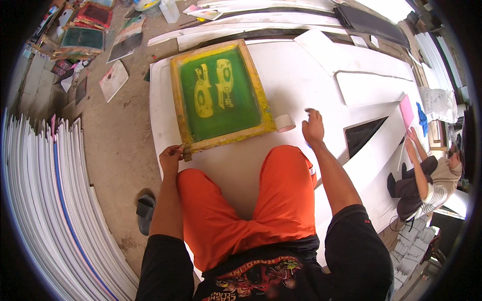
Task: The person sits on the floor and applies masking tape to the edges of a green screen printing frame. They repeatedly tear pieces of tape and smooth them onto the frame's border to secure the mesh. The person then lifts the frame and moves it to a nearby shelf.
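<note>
A single wooden screen-printing frame [176, 100], its green mesh [240, 119] carrying two yellow motifs [203, 105], lies flat on a white board [282, 70], upper centre of the picture. The left hand [171, 156] has its grip pinched closed on the frame's lower-left corner, apparently to steady it. The right hand [314, 129], fingers loosely parted around nothing visible, hovers beside one roll of white tape [285, 123], seemingly placed within reach. Farther out: one dark slipper [145, 214], lower left, and one co-worker [436, 176], far right.

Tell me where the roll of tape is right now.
In the head view, the tape roll sits slightly right of centre, by the near right corner of the green-meshed wooden frame, left of the right hand.
</note>
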Demonstrator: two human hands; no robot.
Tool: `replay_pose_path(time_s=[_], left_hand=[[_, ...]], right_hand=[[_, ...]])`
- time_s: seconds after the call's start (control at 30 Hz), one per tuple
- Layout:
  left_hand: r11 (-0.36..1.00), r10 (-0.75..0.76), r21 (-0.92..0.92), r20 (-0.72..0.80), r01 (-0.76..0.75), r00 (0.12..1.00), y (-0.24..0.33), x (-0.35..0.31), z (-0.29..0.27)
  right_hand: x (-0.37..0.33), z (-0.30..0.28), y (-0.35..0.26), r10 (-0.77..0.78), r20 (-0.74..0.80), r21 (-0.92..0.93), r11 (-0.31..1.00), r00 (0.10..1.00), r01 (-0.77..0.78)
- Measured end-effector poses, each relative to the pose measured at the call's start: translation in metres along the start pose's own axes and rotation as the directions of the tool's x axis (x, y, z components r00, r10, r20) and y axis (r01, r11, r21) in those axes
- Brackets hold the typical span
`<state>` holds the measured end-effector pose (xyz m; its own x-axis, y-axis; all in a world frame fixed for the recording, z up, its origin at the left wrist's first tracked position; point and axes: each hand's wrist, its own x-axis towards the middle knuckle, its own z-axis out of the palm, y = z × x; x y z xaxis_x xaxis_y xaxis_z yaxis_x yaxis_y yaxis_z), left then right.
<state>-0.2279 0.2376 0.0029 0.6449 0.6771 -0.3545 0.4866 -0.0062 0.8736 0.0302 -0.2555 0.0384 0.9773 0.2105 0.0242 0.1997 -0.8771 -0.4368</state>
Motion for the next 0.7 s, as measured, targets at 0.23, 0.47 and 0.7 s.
replay_pose_path(time_s=[0.23, 0.47, 0.7], left_hand=[[1.0, 0.013, 0.028, -0.005, -0.013, 1.0, 0.01, -0.005, -0.002], [0.999, 0.022, 0.047, -0.011, -0.022, 1.0, 0.004, 0.0, -0.004], [1.0, 0.026, 0.015, -0.001, -0.026, 1.0, -0.004, 0.004, -0.001]], right_hand=[[-0.03, 0.012, 0.022, 0.522, 0.273, -0.17, 0.853, 0.808, -0.493], [-0.016, -0.031, -0.044, 0.273, 0.078, 0.009, 0.962, 0.959, -0.274], [-0.032, -0.022, -0.118, 0.014, 0.397, -0.033, 0.999, 0.918, -0.001]])
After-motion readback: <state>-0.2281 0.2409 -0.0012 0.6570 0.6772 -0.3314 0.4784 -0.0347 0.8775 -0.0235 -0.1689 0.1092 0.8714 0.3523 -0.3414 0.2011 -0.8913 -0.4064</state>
